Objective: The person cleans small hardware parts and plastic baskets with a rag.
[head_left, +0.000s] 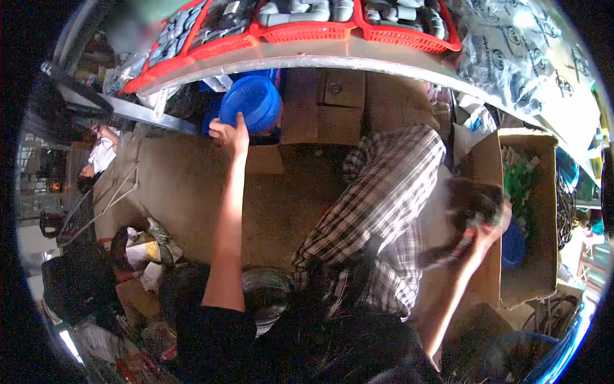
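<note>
My left hand [231, 132] is closed on the rim of a round blue plastic basket [251, 102], which it holds under the edge of the shelf. The thumb lies along the basket's side. On the other side, my right hand [489, 233] is beside the near wall of an open cardboard box [548, 166], its fingers curled at a dark object [474, 203]. Motion smears that object, so its kind does not show. Inside the box are green pieces [519, 192] and something blue [513, 246].
Red baskets [307, 32] of grey fittings stand on the shelf above, with printed plastic bags [511, 51] at its right. Cardboard boxes [342, 105] sit underneath. My knee in plaid cloth [384, 198] fills the middle. Another person [102, 150] is at far left.
</note>
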`<state>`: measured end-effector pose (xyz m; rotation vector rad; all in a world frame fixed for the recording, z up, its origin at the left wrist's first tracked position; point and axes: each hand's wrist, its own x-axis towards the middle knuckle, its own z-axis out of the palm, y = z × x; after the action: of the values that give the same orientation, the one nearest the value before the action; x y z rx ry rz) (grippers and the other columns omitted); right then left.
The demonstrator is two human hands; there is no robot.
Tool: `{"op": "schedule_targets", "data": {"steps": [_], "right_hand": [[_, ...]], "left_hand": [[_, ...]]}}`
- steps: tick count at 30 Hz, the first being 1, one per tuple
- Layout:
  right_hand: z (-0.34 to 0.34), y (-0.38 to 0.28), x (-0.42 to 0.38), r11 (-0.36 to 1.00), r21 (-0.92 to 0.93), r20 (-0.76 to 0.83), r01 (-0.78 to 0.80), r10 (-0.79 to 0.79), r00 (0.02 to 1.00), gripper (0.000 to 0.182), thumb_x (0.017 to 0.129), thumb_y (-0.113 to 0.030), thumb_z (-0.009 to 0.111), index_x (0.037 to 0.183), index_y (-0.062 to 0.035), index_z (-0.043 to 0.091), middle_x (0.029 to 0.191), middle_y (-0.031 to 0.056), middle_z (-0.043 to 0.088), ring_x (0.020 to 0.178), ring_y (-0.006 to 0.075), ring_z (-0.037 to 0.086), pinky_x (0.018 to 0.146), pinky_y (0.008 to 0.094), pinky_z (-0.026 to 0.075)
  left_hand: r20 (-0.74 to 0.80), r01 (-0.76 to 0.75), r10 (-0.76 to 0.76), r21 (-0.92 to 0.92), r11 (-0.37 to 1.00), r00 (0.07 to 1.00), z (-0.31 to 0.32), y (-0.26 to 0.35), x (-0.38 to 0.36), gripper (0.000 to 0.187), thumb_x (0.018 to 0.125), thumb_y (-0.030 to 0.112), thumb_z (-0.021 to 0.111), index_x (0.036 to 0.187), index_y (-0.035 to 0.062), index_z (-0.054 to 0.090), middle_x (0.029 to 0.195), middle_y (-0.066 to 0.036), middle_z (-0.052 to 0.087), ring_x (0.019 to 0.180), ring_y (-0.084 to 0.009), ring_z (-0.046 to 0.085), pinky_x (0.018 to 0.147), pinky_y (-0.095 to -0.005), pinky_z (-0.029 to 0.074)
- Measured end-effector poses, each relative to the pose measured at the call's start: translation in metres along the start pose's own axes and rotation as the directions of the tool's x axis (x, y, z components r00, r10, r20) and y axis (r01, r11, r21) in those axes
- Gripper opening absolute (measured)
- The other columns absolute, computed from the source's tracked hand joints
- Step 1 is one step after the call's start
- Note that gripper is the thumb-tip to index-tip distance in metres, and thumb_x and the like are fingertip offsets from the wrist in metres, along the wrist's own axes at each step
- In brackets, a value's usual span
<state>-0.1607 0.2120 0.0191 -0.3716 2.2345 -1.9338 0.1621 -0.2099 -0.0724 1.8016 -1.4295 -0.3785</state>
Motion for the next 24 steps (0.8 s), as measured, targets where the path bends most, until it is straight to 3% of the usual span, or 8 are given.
{"op": "schedule_targets", "data": {"steps": [1, 5, 6, 8, 11, 14, 16, 24], "right_hand": [[-0.06, 0.038, 0.029, 0.984, -0.156, -0.058, 0.088, -0.098, 0.994, 0.052, 0.072, -0.014, 0.061, 0.12, -0.0074, 0.043, 0.117, 0.0102, 0.046, 0.104, 0.0208, 0.046, 0.078, 0.0328, 0.043], [-0.212, 0.025, 0.057, 0.875, -0.461, -0.158, 0.147, -0.244, 0.957, 0.041, 0.075, -0.02, 0.063, 0.111, -0.0047, 0.051, 0.107, 0.0111, 0.053, 0.096, 0.0207, 0.051, 0.076, 0.0331, 0.045], [-0.229, 0.006, 0.06, 0.85, -0.506, -0.17, 0.145, -0.263, 0.95, 0.038, 0.076, -0.022, 0.063, 0.109, -0.0045, 0.052, 0.104, 0.0114, 0.055, 0.094, 0.0205, 0.052, 0.076, 0.0329, 0.045], [-0.243, -0.015, 0.066, 0.798, -0.588, -0.19, 0.132, -0.295, 0.936, 0.034, 0.078, -0.024, 0.063, 0.105, -0.0041, 0.055, 0.099, 0.012, 0.058, 0.09, 0.0201, 0.054, 0.075, 0.0326, 0.045], [-0.219, -0.025, 0.07, 0.304, -0.936, -0.156, -0.175, 0.087, 0.984, 0.032, 0.08, -0.03, 0.061, 0.099, -0.0035, 0.059, 0.089, 0.0151, 0.062, 0.085, 0.0196, 0.057, 0.077, 0.0314, 0.045], [-0.236, 0.04, 0.079, 0.222, -0.974, 0.112, 0.052, 0.263, 0.958, 0.046, 0.075, -0.041, 0.062, 0.107, -0.008, 0.058, 0.101, 0.0173, 0.06, 0.094, 0.0299, 0.057, 0.081, 0.0382, 0.045], [-0.227, 0.07, 0.088, 0.068, -0.994, 0.108, 0.087, 0.449, 0.887, 0.049, 0.074, -0.046, 0.06, 0.106, -0.0081, 0.058, 0.1, 0.019, 0.059, 0.096, 0.0339, 0.056, 0.082, 0.0432, 0.044], [-0.192, 0.062, 0.092, -0.247, -0.96, 0.067, 0.128, 0.243, 0.968, 0.026, 0.069, -0.029, 0.066, 0.083, -0.0071, 0.062, 0.085, 0.014, 0.063, 0.078, 0.0321, 0.061, 0.064, 0.0417, 0.048]], "left_hand": [[-0.081, -0.251, 0.279, 0.257, 0.933, 0.957, 0.002, 0.003, -0.007, 0.045, 0.082, 0.025, 0.058, 0.117, 0.0038, 0.038, 0.12, -0.018, 0.041, 0.112, -0.0343, 0.04, 0.087, -0.0473, 0.037], [0.202, -0.756, 0.731, 0.236, 0.61, 0.652, 0.004, 0.022, -0.018, 0.044, 0.084, 0.039, 0.049, 0.113, 0.006, 0.046, 0.111, -0.018, 0.049, 0.111, -0.0341, 0.041, 0.095, -0.0462, 0.027], [0.312, -0.77, 0.704, 0.257, 0.584, 0.638, 0.009, 0.016, -0.015, 0.042, 0.083, 0.037, 0.051, 0.113, 0.0073, 0.048, 0.107, -0.018, 0.053, 0.109, -0.0345, 0.044, 0.09, -0.0474, 0.034], [0.578, -0.475, 0.258, 0.261, 0.84, 0.774, 0.025, 0.001, -0.003, 0.045, 0.081, 0.039, 0.054, 0.113, 0.0076, 0.049, 0.105, -0.017, 0.056, 0.104, -0.0349, 0.048, 0.08, -0.0479, 0.042], [0.638, -0.675, 0.387, 0.295, 0.676, 0.666, 0.036, -0.019, 0.014, 0.051, 0.077, 0.041, 0.058, 0.116, 0.0092, 0.047, 0.115, -0.017, 0.051, 0.104, -0.0364, 0.048, 0.074, -0.0468, 0.046], [0.569, -0.775, 0.549, 0.294, 0.559, 0.612, 0.04, -0.031, 0.017, 0.055, 0.074, 0.042, 0.061, 0.118, 0.0117, 0.046, 0.125, -0.017, 0.044, 0.107, -0.0378, 0.047, 0.08, -0.046, 0.045], [0.669, -0.736, 0.416, 0.3, 0.607, 0.616, 0.043, -0.029, 0.025, 0.06, 0.072, 0.04, 0.063, 0.122, 0.014, 0.042, 0.129, -0.016, 0.039, 0.11, -0.0399, 0.043, 0.087, -0.0465, 0.042], [0.63, -0.707, 0.43, 0.284, 0.647, 0.646, 0.039, -0.013, 0.018, 0.067, 0.071, 0.038, 0.066, 0.124, 0.0125, 0.036, 0.124, -0.016, 0.042, 0.108, -0.0391, 0.043, 0.09, -0.046, 0.037]]}}
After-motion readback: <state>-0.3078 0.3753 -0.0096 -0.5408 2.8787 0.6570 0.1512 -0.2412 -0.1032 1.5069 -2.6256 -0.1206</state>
